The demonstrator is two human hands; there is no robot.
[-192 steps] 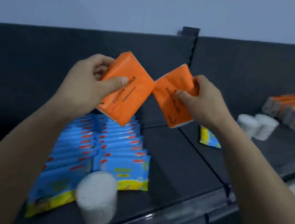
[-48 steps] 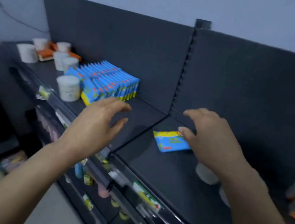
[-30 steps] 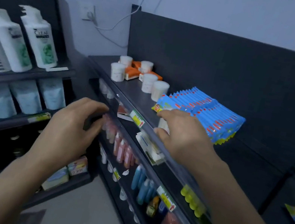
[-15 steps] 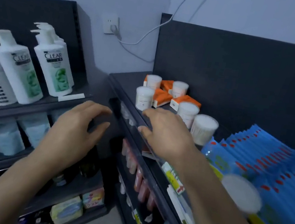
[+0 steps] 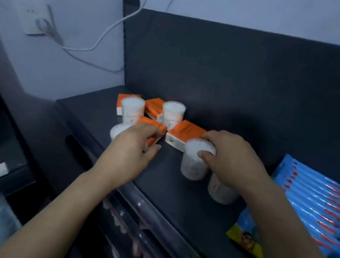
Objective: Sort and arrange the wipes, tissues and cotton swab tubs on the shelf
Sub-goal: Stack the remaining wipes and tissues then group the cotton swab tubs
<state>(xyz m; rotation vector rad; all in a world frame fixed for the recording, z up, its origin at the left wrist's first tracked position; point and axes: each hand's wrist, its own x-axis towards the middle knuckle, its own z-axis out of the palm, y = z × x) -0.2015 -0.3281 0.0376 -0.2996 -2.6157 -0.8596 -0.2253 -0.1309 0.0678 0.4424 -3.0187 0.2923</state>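
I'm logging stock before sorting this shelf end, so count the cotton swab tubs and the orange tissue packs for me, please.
Cotton swab tubs: 5, one gripped by the right hand
Orange tissue packs: 4, one held by the left hand
Total: 9
Blue wipes packs: overlapped row, not countable

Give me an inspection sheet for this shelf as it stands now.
Surface: dark shelf top, flat.
Job's things: four orange tissue packs and five swab tubs mixed at the left end; blue wipes packs in rows at the right.
Clutter: nothing seen.
Hands: left hand pinches the front tissue pack; right hand grips a front swab tub.
Cables: white cable runs from the wall socket up past the back panel.
Surroundings: blurred bottles on lower shelves.
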